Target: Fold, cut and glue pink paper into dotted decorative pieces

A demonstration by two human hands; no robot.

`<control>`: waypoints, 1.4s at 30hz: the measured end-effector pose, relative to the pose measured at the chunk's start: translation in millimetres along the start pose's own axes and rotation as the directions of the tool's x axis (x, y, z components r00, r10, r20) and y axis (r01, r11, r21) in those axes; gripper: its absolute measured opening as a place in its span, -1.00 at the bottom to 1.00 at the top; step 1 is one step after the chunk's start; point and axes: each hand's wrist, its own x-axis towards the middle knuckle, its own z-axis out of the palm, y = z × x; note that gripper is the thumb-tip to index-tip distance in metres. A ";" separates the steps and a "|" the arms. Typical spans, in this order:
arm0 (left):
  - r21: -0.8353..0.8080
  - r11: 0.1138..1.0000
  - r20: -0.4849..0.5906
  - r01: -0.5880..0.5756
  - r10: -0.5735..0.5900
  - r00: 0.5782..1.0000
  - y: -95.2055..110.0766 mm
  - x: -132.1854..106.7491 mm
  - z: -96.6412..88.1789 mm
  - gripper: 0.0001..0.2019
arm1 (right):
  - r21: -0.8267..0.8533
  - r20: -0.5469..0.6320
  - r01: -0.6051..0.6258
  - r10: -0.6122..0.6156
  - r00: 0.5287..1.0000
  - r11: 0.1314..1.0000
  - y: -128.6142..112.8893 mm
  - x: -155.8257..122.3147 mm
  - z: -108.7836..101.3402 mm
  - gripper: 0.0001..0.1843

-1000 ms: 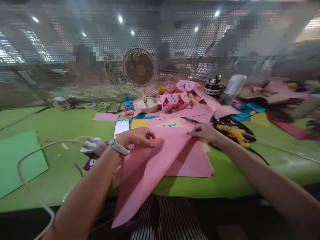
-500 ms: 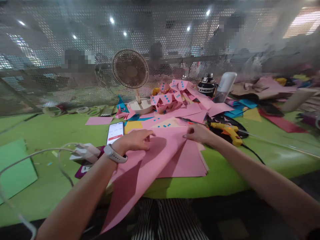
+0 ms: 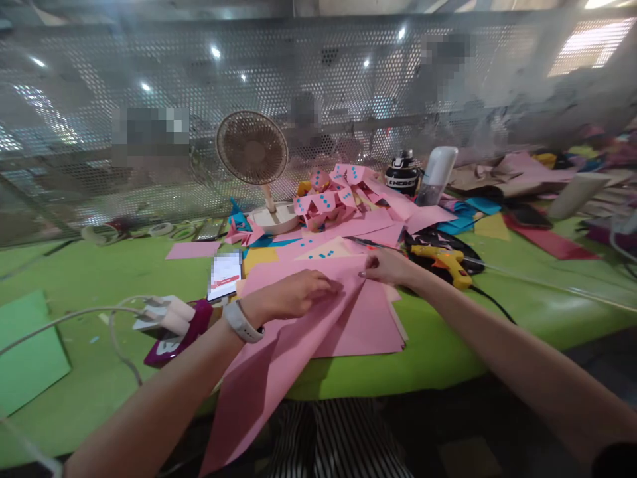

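Observation:
A large pink paper sheet [image 3: 288, 332] lies folded over on itself, its lower left end hanging past the table's front edge. Its upper right corner is pinched between the thumb and fingers of my right hand [image 3: 393, 267]. My left hand [image 3: 293, 294], with a pale watch band on the wrist, rests on top of the sheet with loosely bent fingers and grips nothing. More pink paper [image 3: 365, 328] lies flat underneath. Just beyond the hands is cream paper with small blue squares [image 3: 323, 253].
A yellow glue gun [image 3: 442, 262] sits on a black mat to the right, its cord trailing. On the left are a phone [image 3: 225, 275], a purple power strip [image 3: 199, 325] with chargers and cables, and green paper [image 3: 32, 352]. A fan [image 3: 253, 149], a bottle [image 3: 402, 174] and pink cutouts [image 3: 323, 202] stand behind.
My left hand has slid right across the sheet toward the right hand, its fingers now closer together. My right hand keeps its pinch on the corner. The view has shifted slightly.

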 end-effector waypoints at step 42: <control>0.282 0.943 -0.160 0.175 -0.134 0.978 19.1 0.7 25.6 -0.56 | -0.090 0.282 0.407 -0.369 0.886 0.909 -31.5 -61.0 12.9 -0.06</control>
